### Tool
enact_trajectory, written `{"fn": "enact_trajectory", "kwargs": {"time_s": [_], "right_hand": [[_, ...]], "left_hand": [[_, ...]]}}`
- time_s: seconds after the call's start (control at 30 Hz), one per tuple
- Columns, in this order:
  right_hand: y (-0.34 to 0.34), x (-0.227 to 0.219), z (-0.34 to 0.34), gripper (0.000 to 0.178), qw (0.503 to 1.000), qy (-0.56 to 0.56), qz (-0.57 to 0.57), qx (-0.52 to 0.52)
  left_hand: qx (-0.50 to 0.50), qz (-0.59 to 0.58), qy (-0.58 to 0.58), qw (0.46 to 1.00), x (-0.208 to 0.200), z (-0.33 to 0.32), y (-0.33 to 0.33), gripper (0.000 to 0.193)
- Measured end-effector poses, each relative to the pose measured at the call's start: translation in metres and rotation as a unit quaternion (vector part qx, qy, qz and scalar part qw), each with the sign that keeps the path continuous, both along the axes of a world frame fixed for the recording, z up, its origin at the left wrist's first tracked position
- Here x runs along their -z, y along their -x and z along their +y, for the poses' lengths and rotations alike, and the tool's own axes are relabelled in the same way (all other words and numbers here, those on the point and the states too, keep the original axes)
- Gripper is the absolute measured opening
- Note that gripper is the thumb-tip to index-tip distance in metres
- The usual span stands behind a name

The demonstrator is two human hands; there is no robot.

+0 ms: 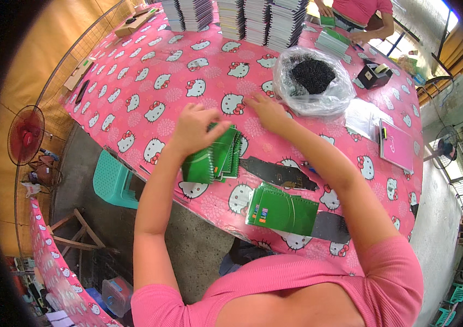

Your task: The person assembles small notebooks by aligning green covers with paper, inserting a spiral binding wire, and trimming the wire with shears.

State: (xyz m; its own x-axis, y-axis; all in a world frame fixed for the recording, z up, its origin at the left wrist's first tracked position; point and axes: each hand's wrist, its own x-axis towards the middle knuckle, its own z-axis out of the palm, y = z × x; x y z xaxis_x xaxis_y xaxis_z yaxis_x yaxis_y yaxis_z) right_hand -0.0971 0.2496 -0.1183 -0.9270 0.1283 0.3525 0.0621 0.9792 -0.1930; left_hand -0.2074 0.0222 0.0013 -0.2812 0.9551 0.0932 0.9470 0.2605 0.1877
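The left hand is at the far edge of the notebooks, left of the bag and nearer the person on the counter; whether its grip is grasping one cannot be determined. The right hand, grip released, is beside the bag's near left side. A second pile lies on the bag's near side.

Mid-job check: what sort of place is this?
Probably a small notebook-making or packing workshop: tall stacks of notebooks stand on the table, green spiral-bound notebooks lie nearer, and a co-worker's hand is at another green-topped stack.
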Motion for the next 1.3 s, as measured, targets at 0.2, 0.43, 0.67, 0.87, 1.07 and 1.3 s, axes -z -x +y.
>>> {"fn": "enact_trajectory", "kwargs": {"time_s": [0.2, 0.43, 0.67, 0.87, 1.07, 1.3], "right_hand": [[0.041, 0.007, 0.011, 0.032, 0.991, 0.005, -0.13, 0.015], [-0.025, -0.099, 0.087, 0.041, 0.978, -0.016, 0.058, 0.2], [-0.229, -0.114, 0.076, 0.052, 0.958, 0.104, 0.041, 0.263], [-0.396, -0.031, 0.054, 0.045, 0.878, 0.182, -0.04, 0.441], [-0.398, 0.011, 0.006, 0.04, 0.844, 0.213, 0.026, 0.492], [-0.388, 0.013, 0.002, 0.021, 0.87, 0.159, 0.047, 0.465]], "left_hand": [[0.016, -0.022, 0.025, 0.999, 0.095, 0.019, 0.005, 0.067], [0.029, -0.011, -0.153, 0.988, 0.076, 0.049, -0.02, 0.055], [0.267, -0.322, 0.031, 0.908, 0.033, 0.055, -0.148, 0.03], [0.242, -0.326, 0.089, 0.91, 0.043, 0.058, -0.168, 0.015], [0.186, -0.385, 0.112, 0.897, 0.04, 0.046, -0.171, 0.024], [0.111, -0.393, 0.032, 0.912, 0.026, 0.027, -0.168, 0.021]]}}
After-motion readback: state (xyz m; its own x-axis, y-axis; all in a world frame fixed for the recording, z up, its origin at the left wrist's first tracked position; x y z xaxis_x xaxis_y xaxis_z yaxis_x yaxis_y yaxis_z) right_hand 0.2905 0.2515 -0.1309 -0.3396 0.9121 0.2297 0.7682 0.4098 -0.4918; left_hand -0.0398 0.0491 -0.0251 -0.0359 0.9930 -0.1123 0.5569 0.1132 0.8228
